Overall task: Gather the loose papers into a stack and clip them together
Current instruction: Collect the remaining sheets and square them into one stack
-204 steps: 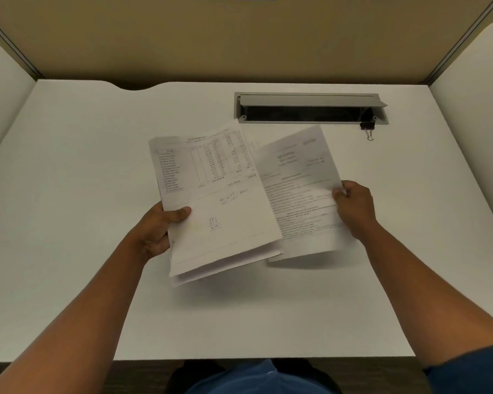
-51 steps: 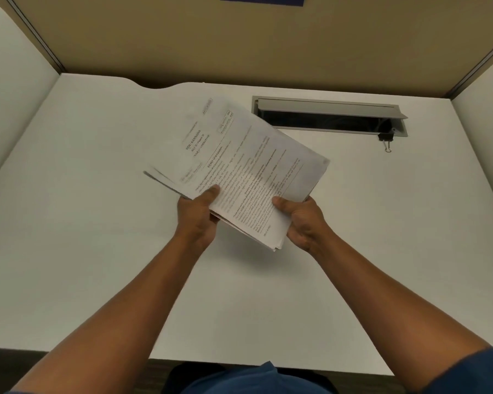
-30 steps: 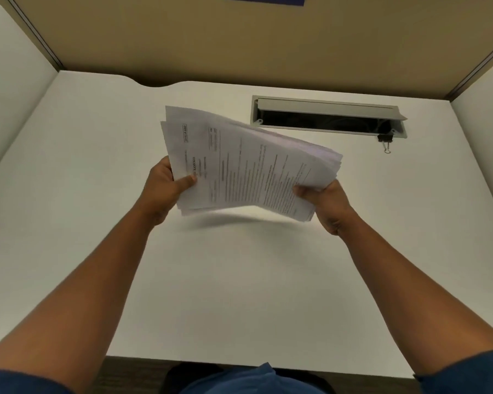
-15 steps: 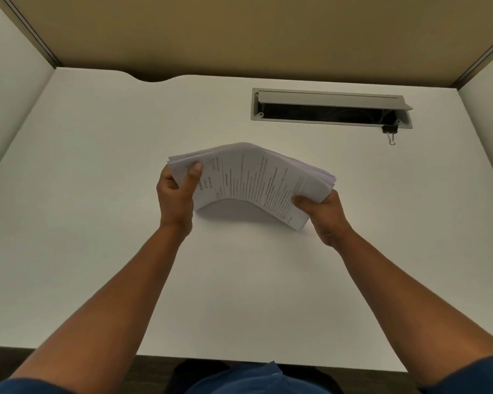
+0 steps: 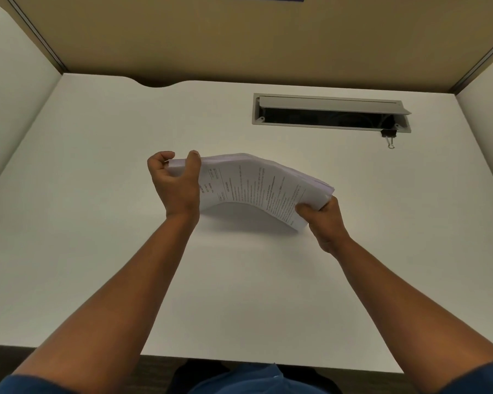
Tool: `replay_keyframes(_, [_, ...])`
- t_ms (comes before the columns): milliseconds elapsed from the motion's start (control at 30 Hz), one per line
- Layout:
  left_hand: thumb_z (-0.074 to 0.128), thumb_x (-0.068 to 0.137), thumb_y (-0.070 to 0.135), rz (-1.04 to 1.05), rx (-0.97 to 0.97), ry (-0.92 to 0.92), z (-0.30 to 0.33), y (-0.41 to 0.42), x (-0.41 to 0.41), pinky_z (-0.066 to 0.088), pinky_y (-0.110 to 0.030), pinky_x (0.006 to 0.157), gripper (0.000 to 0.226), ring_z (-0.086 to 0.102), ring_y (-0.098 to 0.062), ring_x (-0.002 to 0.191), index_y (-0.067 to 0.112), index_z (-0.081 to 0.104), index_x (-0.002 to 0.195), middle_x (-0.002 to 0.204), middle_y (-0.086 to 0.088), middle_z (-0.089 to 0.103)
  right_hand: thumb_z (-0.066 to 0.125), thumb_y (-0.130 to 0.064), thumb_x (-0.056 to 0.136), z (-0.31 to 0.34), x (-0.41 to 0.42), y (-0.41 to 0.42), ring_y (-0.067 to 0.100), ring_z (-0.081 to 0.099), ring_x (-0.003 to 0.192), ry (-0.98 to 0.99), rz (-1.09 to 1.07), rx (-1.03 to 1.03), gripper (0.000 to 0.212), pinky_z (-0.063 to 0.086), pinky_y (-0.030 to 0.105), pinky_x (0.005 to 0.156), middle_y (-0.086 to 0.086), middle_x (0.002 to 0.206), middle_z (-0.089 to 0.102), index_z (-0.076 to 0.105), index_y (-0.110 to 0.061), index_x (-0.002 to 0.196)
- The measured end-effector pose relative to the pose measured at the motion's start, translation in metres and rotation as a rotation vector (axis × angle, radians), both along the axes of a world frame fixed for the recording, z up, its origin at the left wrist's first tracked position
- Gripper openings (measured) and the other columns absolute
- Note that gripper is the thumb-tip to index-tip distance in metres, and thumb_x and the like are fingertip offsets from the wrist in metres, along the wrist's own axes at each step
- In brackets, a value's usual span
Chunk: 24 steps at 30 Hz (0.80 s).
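Note:
A stack of printed white papers (image 5: 254,186) is held over the middle of the white desk (image 5: 97,223), bowed upward in an arch with its long edge towards me. My left hand (image 5: 175,184) pinches the stack's left end, thumb and fingers on either side. My right hand (image 5: 323,220) grips the lower right end, thumb on top. A small black binder clip (image 5: 388,135) with silver handles lies on the desk at the far right, just in front of the cable slot.
A grey cable slot (image 5: 330,112) with its lid raised is set into the desk at the back right. White side partitions and a tan back panel (image 5: 239,38) enclose the desk. Its front edge runs along the bottom of the view.
Earlier each hand held separate sheets; they were brought together into one stack. In the last second the stack was lowered from a raised tilt to an arched hold just above the desk.

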<state>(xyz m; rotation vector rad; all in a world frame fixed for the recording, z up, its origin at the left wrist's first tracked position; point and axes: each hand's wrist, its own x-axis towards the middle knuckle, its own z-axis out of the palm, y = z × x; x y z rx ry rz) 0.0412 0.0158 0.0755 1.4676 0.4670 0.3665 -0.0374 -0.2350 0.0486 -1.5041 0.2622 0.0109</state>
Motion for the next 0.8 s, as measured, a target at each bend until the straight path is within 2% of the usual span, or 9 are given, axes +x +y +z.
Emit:
replay_keyframes(167, [0.079,0.080,0.054,-0.111,0.060,0.033,0.001,-0.001,-0.004,0.049,-0.017,0.071,0.063,0.053,-0.010,0.089,0.026,0.042,0.121,0.110,0.002,0.049,0.061,-0.005,0.077,0.000,-0.002,0.003,0.007,0.067,0.096,-0.019,-0.040,0.012,0.043,0.054,0.031,0.076,-0.011,0.094,0.072,0.073,-0.038,0.102])
replay_keyframes(333, [0.078,0.078,0.052,-0.051,0.026,0.034,0.000,-0.004,-0.005,0.050,-0.027,0.072,0.059,0.053,-0.014,0.085,0.026,0.040,0.116,0.101,0.003,0.048,0.063,-0.004,0.078,0.002,-0.002,0.008,0.008,0.068,0.100,-0.039,-0.043,0.003,0.045,0.055,0.030,0.079,-0.011,0.098,0.073,0.073,-0.039,0.104])
replay_keyframes(467, [0.080,0.069,0.060,-0.140,-0.015,0.033,0.003,-0.002,-0.005,0.053,-0.023,0.075,0.080,0.057,-0.013,0.090,0.026,0.035,0.125,0.108,0.001,0.050,0.064,-0.006,0.079,0.002,-0.001,0.008,0.008,0.067,0.101,-0.029,-0.049,-0.029,0.048,0.057,0.034,0.082,-0.014,0.099,0.073,0.073,-0.048,0.101])
replay_keyframes(567, [0.089,0.075,0.031,-0.276,0.070,0.045,-0.003,0.007,-0.005,0.053,-0.016,0.074,0.091,0.056,-0.005,0.095,0.023,0.025,0.139,0.110,0.006,0.048,0.066,0.002,0.086,-0.002,0.002,0.004,0.011,0.068,0.098,0.008,-0.077,-0.045,0.048,0.057,0.043,0.086,-0.009,0.097,0.073,0.072,-0.044,0.097])
replay_keyframes(667, [0.087,0.077,0.009,-0.364,0.146,0.093,-0.010,0.015,-0.006,0.056,-0.016,0.078,0.090,0.057,-0.006,0.103,0.027,0.023,0.139,0.114,0.008,0.049,0.064,0.005,0.090,-0.003,0.006,0.001,0.012,0.067,0.095,0.043,-0.082,-0.058,0.048,0.056,0.044,0.086,-0.008,0.094,0.073,0.072,-0.042,0.093])
replay_keyframes(733, [0.082,0.080,0.001,-0.425,0.130,0.127,-0.015,0.023,-0.003,0.058,-0.022,0.081,0.078,0.060,-0.010,0.108,0.023,0.032,0.137,0.118,0.001,0.056,0.064,0.003,0.091,-0.003,0.008,-0.001,0.014,0.067,0.097,0.053,-0.075,-0.063,0.046,0.056,0.041,0.085,-0.007,0.096,0.073,0.072,-0.042,0.094])
replay_keyframes(800, [0.080,0.081,-0.001,-0.510,0.098,0.181,-0.023,0.033,0.002,0.059,-0.030,0.087,0.061,0.065,-0.020,0.114,0.015,0.051,0.133,0.120,-0.002,0.067,0.063,0.000,0.093,-0.004,0.010,-0.004,0.017,0.066,0.102,0.070,-0.052,-0.073,0.041,0.056,0.043,0.088,-0.004,0.101,0.072,0.069,-0.040,0.099])
